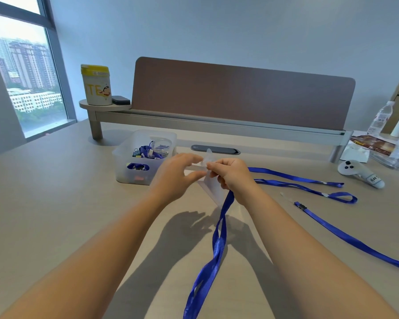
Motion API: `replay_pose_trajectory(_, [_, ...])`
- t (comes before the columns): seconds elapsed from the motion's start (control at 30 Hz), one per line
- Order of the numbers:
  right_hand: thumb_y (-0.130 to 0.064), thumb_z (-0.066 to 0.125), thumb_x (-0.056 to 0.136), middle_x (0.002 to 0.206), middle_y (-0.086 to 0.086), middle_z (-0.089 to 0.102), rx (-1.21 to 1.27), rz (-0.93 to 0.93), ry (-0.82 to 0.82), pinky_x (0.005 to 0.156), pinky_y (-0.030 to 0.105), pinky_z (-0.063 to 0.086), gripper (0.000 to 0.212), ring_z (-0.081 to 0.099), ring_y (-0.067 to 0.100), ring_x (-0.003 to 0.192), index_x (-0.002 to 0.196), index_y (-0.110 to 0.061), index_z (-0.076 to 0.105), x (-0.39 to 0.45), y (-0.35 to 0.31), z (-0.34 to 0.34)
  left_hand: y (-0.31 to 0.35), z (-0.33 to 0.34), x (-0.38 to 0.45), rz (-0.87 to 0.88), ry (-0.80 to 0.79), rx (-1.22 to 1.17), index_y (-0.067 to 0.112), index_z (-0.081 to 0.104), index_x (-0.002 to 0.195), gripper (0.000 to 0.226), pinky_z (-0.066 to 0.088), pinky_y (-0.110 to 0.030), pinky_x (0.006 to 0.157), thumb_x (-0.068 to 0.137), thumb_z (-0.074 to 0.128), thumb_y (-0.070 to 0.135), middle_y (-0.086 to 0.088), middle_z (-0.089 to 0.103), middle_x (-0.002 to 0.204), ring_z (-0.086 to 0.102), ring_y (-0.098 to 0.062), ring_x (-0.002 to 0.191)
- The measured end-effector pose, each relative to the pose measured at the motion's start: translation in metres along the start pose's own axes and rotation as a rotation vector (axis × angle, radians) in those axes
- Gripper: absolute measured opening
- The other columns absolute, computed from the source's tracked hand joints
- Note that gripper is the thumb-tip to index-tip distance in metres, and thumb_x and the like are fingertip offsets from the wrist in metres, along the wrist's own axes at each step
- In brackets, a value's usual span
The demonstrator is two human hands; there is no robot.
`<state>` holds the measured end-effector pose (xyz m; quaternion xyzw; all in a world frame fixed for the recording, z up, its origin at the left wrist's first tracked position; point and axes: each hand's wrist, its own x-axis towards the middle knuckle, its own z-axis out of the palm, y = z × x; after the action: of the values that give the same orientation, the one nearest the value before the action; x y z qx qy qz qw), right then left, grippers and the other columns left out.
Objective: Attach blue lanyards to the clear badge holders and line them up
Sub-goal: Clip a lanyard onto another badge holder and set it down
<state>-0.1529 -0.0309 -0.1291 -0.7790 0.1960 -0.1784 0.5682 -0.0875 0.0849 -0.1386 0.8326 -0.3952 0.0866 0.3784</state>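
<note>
Between left hand (175, 173) and right hand (233, 176), clear badge holder (211, 187), blue lanyard (216, 245) dangling.

Bright, even daylight from a window (30, 72) at far left. Soft forearm shadows on the table (55, 203). Wide-angle bending at edges; slight overall softness.

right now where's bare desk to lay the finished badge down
Free: the desk left of the clear bin, and the strip near the left forearm. Crowded: right side, with loose lanyards and the white controller.
</note>
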Motion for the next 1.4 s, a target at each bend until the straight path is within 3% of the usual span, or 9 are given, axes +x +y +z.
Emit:
replay_pose_trajectory(0.13, [-0.018, 0.054, 0.09, 0.066, -0.002, 0.057, -0.018, -0.03, -0.06, 0.046, 0.012, 0.035, 0.017, 0.039, 0.008, 0.053, 0.083, -0.007, 0.065, -0.003, -0.002, -0.001, 0.001, 0.0, 0.002, 0.036, 0.102, 0.044, 0.01, 0.06, 0.116, 0.036, 0.046, -0.027, 0.083, 0.086, 0.053, 0.028, -0.011, 0.064, 0.12, 0.06, -0.022, 0.104])
replay_pose_trajectory(0.3, [-0.014, 0.053, 0.091, 0.067, -0.003, 0.057, -0.103, -0.096, -0.067, 0.055, 0.015, 0.036, 0.024, 0.045, 0.005, 0.058, 0.1, 0.003, 0.066, -0.005, -0.006, 0.0, -0.004, -0.003, 0.006, 0.178, 0.126, 0.266, 0.009, 0.064, 0.111, 0.029, 0.05, -0.032, 0.085, 0.087, 0.054, 0.023, -0.011, 0.067, 0.115, 0.062, -0.025, 0.102])
replay_pose_trajectory(0.4, [-0.015, 0.051, 0.091, 0.067, -0.006, 0.056, -0.156, -0.126, -0.067, 0.057, 0.013, 0.038, 0.025, 0.049, 0.006, 0.062, 0.103, 0.002, 0.065, -0.006, -0.007, 0.003, -0.007, -0.006, 0.004, 0.368, 0.161, 0.393, 0.002, 0.07, 0.09, 0.018, 0.057, -0.039, 0.067, 0.075, 0.069, 0.012, -0.017, 0.074, 0.092, 0.069, -0.033, 0.08])
replay_pose_trajectory(0.5, [-0.015, 0.05, 0.092, 0.067, -0.005, 0.055, -0.151, -0.119, -0.083, 0.056, 0.011, 0.038, 0.022, 0.048, 0.005, 0.06, 0.099, 0.0, 0.065, -0.007, -0.01, 0.002, -0.01, -0.009, 0.004, 0.496, 0.166, 0.499, 0.003, 0.07, 0.074, 0.022, 0.056, -0.035, 0.046, 0.056, 0.083, 0.005, -0.015, 0.074, 0.069, 0.069, -0.029, 0.056])
replay_pose_trajectory(0.67, [-0.018, 0.05, 0.092, 0.065, -0.006, 0.052, -0.211, -0.165, -0.062, 0.057, 0.015, 0.036, 0.026, 0.045, 0.005, 0.061, 0.067, -0.019, 0.056, -0.005, -0.008, 0.002, -0.008, -0.011, 0.005, 0.584, 0.084, 0.593, 0.005, 0.071, 0.071, 0.027, 0.056, -0.03, 0.044, 0.049, 0.087, 0.008, -0.011, 0.073, 0.063, 0.069, -0.023, 0.051])
replay_pose_trajectory(0.9, [-0.019, 0.049, 0.092, 0.077, 0.0, 0.054, -0.265, -0.245, -0.002, 0.057, 0.016, 0.036, 0.022, 0.045, 0.008, 0.064, 0.071, -0.016, 0.055, -0.006, -0.01, 0.004, -0.008, -0.008, 0.006, 0.594, 0.131, 0.612, 0.003, 0.07, 0.067, 0.028, 0.056, -0.031, 0.043, 0.047, 0.088, 0.012, -0.012, 0.073, 0.059, 0.068, -0.022, 0.047])
replay_pose_trajectory(1.1, [-0.016, 0.049, 0.092, 0.065, -0.007, 0.055, -0.195, -0.232, -0.041, 0.062, 0.016, 0.039, 0.02, 0.05, 0.004, 0.062, 0.074, -0.014, 0.056, -0.005, -0.011, 0.006, -0.007, 0.002, 0.006, 0.424, 0.28, 0.387, 0.0, 0.069, 0.066, 0.012, 0.054, -0.026, 0.045, 0.071, 0.064, 0.011, -0.014, 0.072, 0.058, 0.066, -0.024, 0.046])
replay_pose_trajectory(1.27, [-0.013, 0.049, 0.091, 0.063, -0.004, 0.056, -0.07, -0.246, 0.03, 0.061, 0.018, 0.041, 0.027, 0.051, 0.006, 0.062, 0.065, -0.021, 0.052, -0.004, -0.011, 0.013, 0.008, 0.004, 0.008, 0.063, 0.321, -0.059, -0.004, 0.068, 0.092, 0.023, 0.041, -0.025, 0.067, 0.088, 0.051, 0.01, -0.019, 0.071, 0.09, 0.054, -0.019, 0.074])
replay_pose_trajectory(1.4, [-0.01, 0.048, 0.091, 0.062, -0.002, 0.054, 0.025, -0.245, 0.06, 0.061, 0.019, 0.042, 0.023, 0.049, 0.006, 0.06, 0.069, -0.013, 0.053, -0.003, -0.012, 0.016, 0.012, 0.005, 0.01, -0.098, 0.304, -0.38, -0.003, 0.067, 0.09, 0.021, 0.052, -0.033, 0.07, 0.088, 0.051, 0.009, -0.013, 0.064, 0.079, 0.057, -0.022, 0.076])
